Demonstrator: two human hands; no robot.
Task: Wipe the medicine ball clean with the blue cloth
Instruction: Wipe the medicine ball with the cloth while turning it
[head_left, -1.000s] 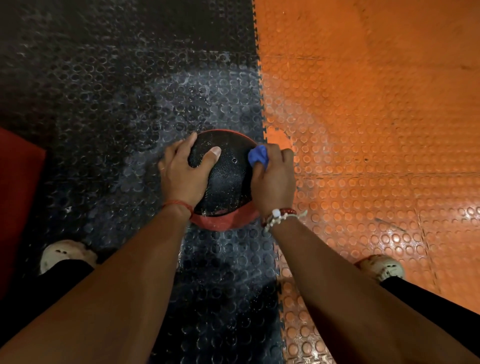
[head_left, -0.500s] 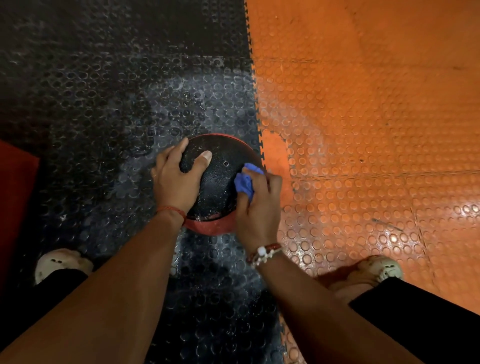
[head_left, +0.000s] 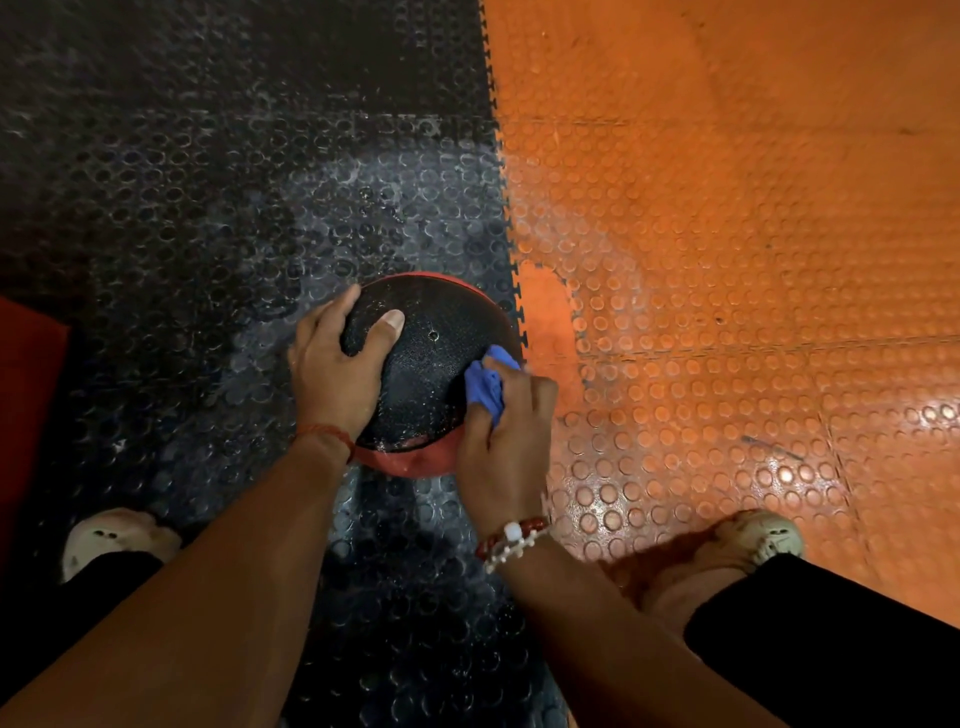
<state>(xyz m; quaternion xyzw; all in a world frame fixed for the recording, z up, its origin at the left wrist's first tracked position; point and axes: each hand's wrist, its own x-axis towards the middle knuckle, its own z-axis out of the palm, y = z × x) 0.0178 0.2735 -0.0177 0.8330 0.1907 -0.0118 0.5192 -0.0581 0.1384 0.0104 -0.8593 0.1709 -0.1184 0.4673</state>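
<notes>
A black and red medicine ball (head_left: 434, 358) sits on the studded floor, its black top speckled with wet drops. My left hand (head_left: 337, 371) holds the ball's left side, thumb spread across the top and fingers curved over the far edge. My right hand (head_left: 506, 441) grips a crumpled blue cloth (head_left: 488, 387) and presses it against the ball's right side. The lower right part of the ball is hidden behind that hand.
The ball rests on black studded rubber matting (head_left: 208, 208) right beside its jagged seam with orange studded matting (head_left: 727, 234). A red object (head_left: 26, 395) lies at the left edge. My two light shoes (head_left: 104, 535) (head_left: 758, 535) stand on either side, nearer to me.
My right hand with the cloth has slid from the ball's upper right down toward its near right side. My left hand keeps its hold on the ball.
</notes>
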